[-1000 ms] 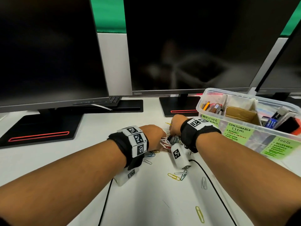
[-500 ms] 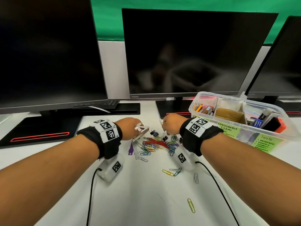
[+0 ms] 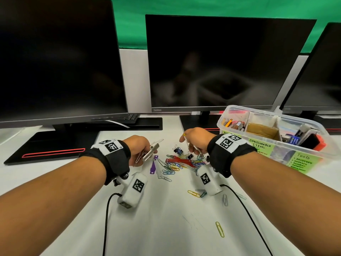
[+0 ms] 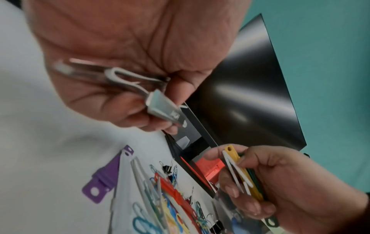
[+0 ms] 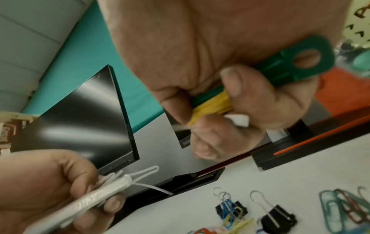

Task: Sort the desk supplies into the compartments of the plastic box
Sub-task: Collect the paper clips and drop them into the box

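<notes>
A heap of coloured paper clips [image 3: 177, 163], black binder clips [image 5: 278, 216] and a red plastic fastener lies on the white desk between my hands. A purple fastener [image 3: 154, 164] lies at the heap's left edge. My left hand [image 3: 142, 150] hovers left of the heap and grips silver metal fastener pieces [image 4: 162, 109]. My right hand [image 3: 195, 141] is just above the heap's right side, curled round a bundle of green, yellow and white plastic fastener strips [image 5: 290, 66]. The clear plastic box [image 3: 276, 150] stands right of that hand, with labelled compartments holding pens, cardboard and tools.
Three dark monitors [image 3: 221, 61] stand along the back, their black bases [image 3: 48, 146] on the desk. Single paper clips [image 3: 219, 229] lie scattered nearer me. Black cables [image 3: 107, 218] run from both wrist cameras toward the front edge.
Both hands have lifted off the heap and drawn apart, the left with metal pieces, the right with coloured strips. The heap is now uncovered and the head view has tilted up.
</notes>
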`<state>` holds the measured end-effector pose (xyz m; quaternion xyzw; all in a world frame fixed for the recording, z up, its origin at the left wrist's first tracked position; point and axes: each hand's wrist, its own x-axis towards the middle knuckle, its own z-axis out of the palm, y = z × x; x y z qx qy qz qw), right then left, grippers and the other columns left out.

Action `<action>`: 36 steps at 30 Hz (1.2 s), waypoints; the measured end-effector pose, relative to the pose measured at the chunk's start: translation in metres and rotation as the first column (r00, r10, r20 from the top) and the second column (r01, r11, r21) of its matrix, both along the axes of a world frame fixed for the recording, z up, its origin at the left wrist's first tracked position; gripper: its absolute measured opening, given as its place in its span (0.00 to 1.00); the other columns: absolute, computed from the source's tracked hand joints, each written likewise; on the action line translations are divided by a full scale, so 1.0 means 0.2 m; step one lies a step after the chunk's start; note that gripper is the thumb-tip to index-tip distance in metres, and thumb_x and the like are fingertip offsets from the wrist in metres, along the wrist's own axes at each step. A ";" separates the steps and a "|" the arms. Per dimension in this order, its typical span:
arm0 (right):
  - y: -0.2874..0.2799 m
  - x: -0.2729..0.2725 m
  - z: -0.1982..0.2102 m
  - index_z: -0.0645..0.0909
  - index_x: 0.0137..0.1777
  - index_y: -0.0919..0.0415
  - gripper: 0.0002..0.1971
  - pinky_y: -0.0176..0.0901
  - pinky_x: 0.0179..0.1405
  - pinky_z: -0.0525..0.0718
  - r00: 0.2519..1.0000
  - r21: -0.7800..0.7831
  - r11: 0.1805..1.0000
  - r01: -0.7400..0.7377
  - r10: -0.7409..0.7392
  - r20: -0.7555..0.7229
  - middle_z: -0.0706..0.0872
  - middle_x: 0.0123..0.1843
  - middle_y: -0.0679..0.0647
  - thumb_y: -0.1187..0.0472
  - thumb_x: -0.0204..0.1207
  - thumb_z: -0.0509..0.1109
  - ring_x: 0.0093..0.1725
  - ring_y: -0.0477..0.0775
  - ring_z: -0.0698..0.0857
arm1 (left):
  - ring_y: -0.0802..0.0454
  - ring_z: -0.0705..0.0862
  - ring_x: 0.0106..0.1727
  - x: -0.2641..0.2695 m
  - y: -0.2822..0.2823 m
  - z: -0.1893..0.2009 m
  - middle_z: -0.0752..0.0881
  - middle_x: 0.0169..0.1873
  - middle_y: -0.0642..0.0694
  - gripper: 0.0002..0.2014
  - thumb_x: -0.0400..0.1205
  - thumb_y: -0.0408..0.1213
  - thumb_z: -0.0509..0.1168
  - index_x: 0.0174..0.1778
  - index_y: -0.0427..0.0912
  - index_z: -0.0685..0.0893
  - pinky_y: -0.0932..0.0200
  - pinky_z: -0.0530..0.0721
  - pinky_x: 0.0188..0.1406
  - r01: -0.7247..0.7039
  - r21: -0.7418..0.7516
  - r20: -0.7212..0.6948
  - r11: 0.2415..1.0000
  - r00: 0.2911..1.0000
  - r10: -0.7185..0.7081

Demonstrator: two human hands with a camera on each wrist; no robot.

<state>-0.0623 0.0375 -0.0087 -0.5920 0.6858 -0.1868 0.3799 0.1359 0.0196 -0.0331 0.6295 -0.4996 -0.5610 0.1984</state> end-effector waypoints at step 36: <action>-0.12 0.24 -0.17 0.81 0.59 0.65 0.21 0.43 0.45 0.76 0.708 -0.065 0.929 -0.364 0.231 -0.668 0.81 0.48 0.58 0.48 0.76 0.70 0.45 0.55 0.78 | 0.50 0.80 0.49 -0.11 0.03 -0.10 0.81 0.44 0.50 0.17 0.72 0.47 0.75 0.53 0.43 0.84 0.58 0.78 0.48 0.659 -0.080 0.857 0.748 0.429 -0.286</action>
